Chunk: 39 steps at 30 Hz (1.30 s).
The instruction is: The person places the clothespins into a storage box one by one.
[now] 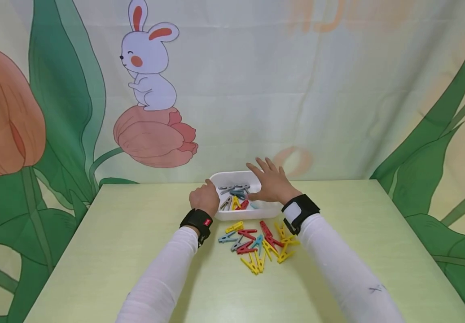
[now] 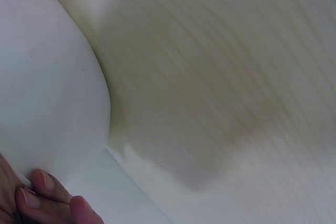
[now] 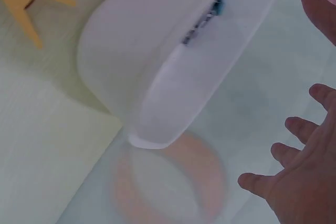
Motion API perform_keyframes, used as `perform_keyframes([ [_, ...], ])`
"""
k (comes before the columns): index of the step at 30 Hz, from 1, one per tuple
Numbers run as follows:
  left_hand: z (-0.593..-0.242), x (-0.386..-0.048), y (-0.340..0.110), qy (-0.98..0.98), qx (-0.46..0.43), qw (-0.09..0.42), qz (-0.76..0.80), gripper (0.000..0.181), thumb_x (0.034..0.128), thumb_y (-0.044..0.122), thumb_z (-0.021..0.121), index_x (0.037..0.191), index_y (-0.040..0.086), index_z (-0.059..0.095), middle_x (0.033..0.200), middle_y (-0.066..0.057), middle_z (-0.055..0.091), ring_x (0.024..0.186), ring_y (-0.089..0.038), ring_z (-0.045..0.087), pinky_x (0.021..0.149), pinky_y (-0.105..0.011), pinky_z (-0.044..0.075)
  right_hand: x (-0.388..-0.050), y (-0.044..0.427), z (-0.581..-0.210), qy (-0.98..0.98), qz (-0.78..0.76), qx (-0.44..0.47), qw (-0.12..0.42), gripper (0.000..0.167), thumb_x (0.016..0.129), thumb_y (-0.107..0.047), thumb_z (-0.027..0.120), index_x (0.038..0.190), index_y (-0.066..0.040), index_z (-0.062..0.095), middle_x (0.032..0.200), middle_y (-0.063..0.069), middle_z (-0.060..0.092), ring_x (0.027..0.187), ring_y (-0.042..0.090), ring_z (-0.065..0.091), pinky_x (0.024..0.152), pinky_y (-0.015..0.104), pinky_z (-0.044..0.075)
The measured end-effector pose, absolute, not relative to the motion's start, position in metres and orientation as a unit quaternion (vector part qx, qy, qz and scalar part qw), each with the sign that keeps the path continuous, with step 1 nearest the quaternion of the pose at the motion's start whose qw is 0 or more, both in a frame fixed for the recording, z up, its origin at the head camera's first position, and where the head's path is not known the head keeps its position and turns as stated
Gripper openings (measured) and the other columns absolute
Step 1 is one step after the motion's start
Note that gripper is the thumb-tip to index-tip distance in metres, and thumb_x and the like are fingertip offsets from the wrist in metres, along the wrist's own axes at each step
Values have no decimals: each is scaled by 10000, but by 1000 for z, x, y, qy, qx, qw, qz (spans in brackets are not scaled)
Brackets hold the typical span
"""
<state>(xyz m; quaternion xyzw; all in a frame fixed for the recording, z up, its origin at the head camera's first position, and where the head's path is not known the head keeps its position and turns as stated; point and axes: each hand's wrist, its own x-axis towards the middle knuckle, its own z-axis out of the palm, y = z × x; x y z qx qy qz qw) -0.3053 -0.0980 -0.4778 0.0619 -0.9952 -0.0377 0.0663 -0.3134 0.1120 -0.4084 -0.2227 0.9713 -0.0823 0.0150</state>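
A white plastic basket stands at the table's back edge with grey, blue, yellow and red clothespins inside. At its left end, my left hand grips the rim; curled fingertips show against the white wall in the left wrist view. Over the basket's right part, my right hand is spread, holding nothing. The right wrist view shows its fingers apart from the basket wall. In front of the basket lies a loose group of yellow, red, blue and grey clothespins.
The pale wood-grain table reaches back to a printed curtain with a rabbit and tulips. The curtain hangs right behind the basket. Some yellow clothespins lie below the right wrist.
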Motion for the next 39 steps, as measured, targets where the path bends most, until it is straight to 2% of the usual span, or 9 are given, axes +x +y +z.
perform_keyframes([
  [6, -476, -304, -98, -995, 63, 70, -41, 514, 983, 239, 530, 1438, 7, 467, 950, -132, 731, 758, -279, 692, 687, -399, 545, -299, 115, -395, 959, -107, -264, -4, 992, 802, -555, 740, 1581, -284, 189, 1665, 66, 117, 1541, 329, 78, 1171, 660, 125],
  [19, -481, -307, -99, -994, 64, 76, -41, 516, 979, 248, 533, 1431, 4, 474, 965, -135, 733, 766, -283, 699, 688, -406, 548, -245, 116, -377, 933, -74, -347, -58, 988, 786, -600, 727, 1574, -281, 224, 1648, 58, 198, 1522, 318, 179, 1172, 643, 160],
  [30, -483, -307, -99, -994, 65, 78, -38, 510, 982, 249, 521, 1430, 9, 475, 941, -126, 735, 753, -271, 699, 664, -392, 542, -202, 126, -378, 921, -78, -379, -42, 1021, 760, -585, 756, 1575, -305, 209, 1659, 35, 159, 1538, 298, 111, 1183, 626, 154],
  [39, -480, -306, -99, -995, 59, 71, -37, 524, 985, 257, 520, 1440, 4, 460, 924, -125, 728, 736, -267, 689, 653, -385, 535, -168, 137, -382, 914, -59, -399, -38, 1013, 745, -590, 769, 1562, -274, 261, 1641, 35, 220, 1519, 294, 183, 1191, 577, 198],
])
